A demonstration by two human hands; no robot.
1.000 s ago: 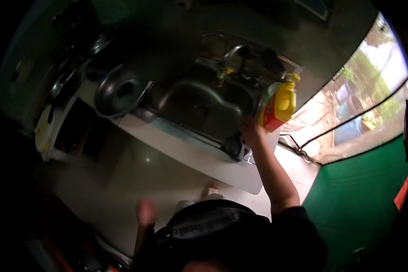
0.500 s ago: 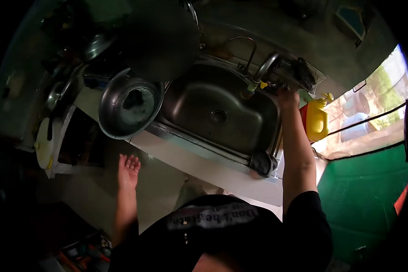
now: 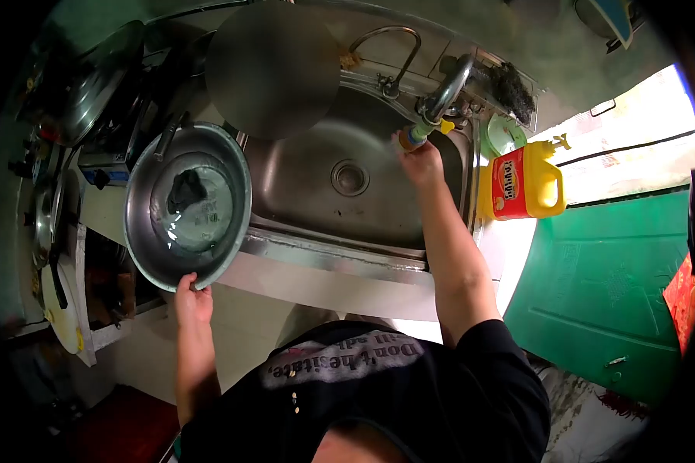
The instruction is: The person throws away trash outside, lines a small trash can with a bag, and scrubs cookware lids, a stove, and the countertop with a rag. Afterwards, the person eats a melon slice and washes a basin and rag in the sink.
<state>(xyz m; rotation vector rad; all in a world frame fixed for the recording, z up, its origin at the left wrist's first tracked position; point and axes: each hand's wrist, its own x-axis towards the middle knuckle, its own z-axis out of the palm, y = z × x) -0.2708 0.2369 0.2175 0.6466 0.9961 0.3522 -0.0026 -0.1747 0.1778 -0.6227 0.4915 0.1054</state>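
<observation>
While your left hand (image 3: pixel 194 299) grips the near rim of the metal basin (image 3: pixel 133 224) beside the sink (image 3: pixel 293 181), your right fingers (image 3: pixel 417 154) curl around the faucet's nozzle (image 3: pixel 415 135).

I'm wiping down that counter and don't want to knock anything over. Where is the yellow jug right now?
In the head view, the yellow jug is on the person's right, just past the sink's right end, beside the green dish.
</observation>
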